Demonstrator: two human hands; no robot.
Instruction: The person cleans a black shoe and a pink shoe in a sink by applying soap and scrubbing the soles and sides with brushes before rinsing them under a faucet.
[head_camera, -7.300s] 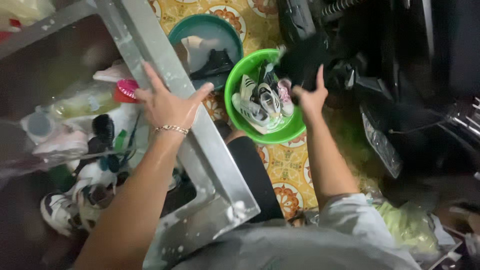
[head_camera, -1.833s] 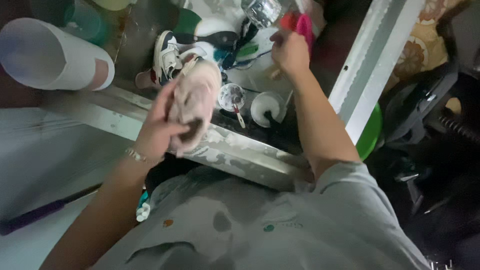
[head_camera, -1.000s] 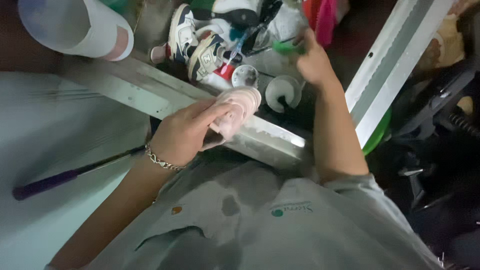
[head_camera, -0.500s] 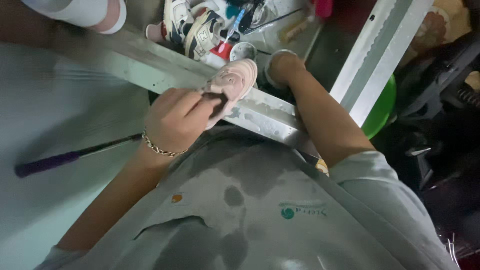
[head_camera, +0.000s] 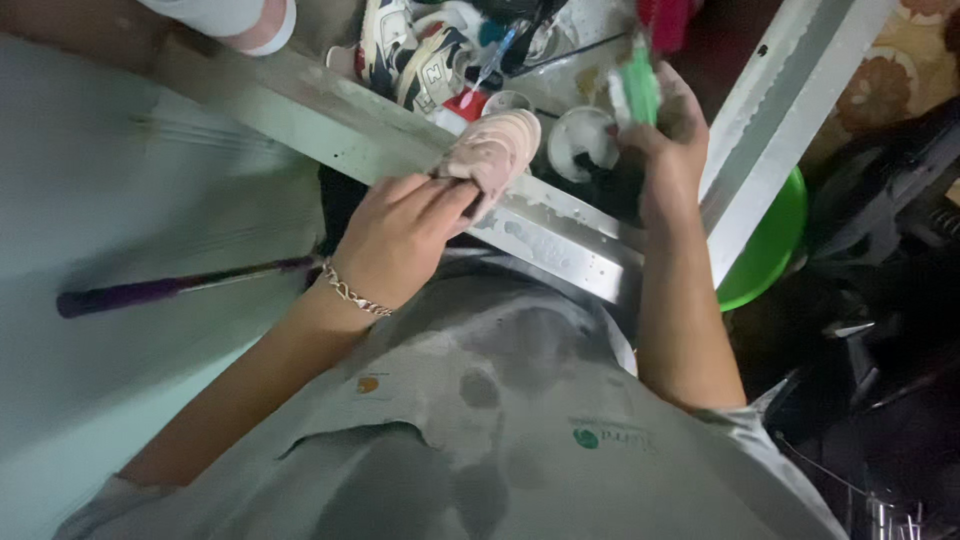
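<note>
1. Left hand (head_camera: 400, 235), bracelet at the wrist, is clenched around the heel end of a small pink shoe (head_camera: 490, 158). The shoe rests over the near metal rim of the sink (head_camera: 540, 240), sole turned up.
2. The shoe's long axis runs from lower left to upper right in the head view; the toe points away from the person, out over the basin.
3. Right hand (head_camera: 665, 150) is closed around a green brush (head_camera: 640, 90), held upright above the basin, just right of the shoe and not touching it.
4. Half a second earlier the right hand was low in the basin with no brush visible; it has since risen with the brush. The shoe keeps the same position and heading.
5. Farther in: a multicoloured sneaker (head_camera: 420, 60) lies in the basin. A green plastic tub (head_camera: 775, 250) sits beyond the sink's right rim.
</note>
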